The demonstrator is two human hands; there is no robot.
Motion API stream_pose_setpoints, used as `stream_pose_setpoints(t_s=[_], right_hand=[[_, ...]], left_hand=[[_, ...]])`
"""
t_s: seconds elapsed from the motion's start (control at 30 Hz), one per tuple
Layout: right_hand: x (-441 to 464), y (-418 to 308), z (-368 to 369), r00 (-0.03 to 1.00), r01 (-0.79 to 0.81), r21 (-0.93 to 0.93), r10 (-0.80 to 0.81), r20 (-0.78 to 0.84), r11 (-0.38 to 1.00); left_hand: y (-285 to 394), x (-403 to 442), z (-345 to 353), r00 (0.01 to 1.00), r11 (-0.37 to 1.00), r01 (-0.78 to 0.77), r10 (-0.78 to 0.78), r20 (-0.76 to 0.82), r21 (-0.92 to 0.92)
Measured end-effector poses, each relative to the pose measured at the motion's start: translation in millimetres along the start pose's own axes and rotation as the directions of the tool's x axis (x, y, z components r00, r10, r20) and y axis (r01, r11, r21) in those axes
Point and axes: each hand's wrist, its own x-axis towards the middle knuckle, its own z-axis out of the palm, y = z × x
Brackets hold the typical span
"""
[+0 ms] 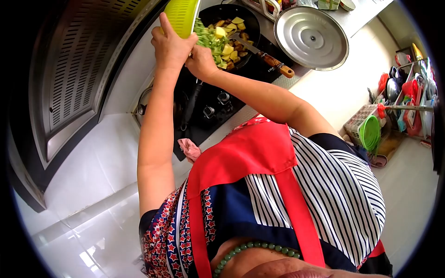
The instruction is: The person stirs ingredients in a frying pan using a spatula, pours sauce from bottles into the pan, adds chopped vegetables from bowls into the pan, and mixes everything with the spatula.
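Observation:
My left hand [172, 46] grips a yellow-green plastic basket [180, 17], its fingers spread over the outside. The basket is tipped on its side above a dark wok [254, 23]. Chopped green vegetable pieces [207, 39] lie at its mouth and down into the wok. Yellow and browned chunks [228, 50], like potato, are in the wok beside the greens. Close below the basket's rim, my right hand [202, 62] is closed; its fingertips are hidden, so what it holds is unclear. A spatula [271, 61] with a wooden handle rests across the wok's right edge.
The wok stands on a black gas stove [232, 90] with two knobs. A large metal lid [313, 55] lies to the right. A pink cloth [189, 149] is at the stove's front. The range hood [76, 65] looms left. Crowded shelves [412, 92] stand far right.

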Motion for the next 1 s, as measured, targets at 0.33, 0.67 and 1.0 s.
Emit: stream_pose_setpoints(t_s=[0.33, 0.67, 1.0], right_hand=[[-5.4, -6.3, -12.8, 0.999, -0.031, 0.162, 0.038, -0.038, 0.986], [-6.4, -12.6, -5.6, 0.953, 0.301, -0.211, -0.283, 0.111, 0.93], [-27.0, -17.7, 1.9, 0.867, 0.498, -0.357, -0.447, 0.219, 0.791]], left_hand=[[22.7, -8.0, -2.0, 0.972, 0.969, -0.218, 0.226, -0.065, 0.112], [-34.2, -34.2, -13.9, 0.992, 0.693, -0.048, -0.053, -0.116, -0.719], [-70.1, -83.5, -8.9, 0.947, -0.132, 0.083, -0.297, 0.119, -0.988]])
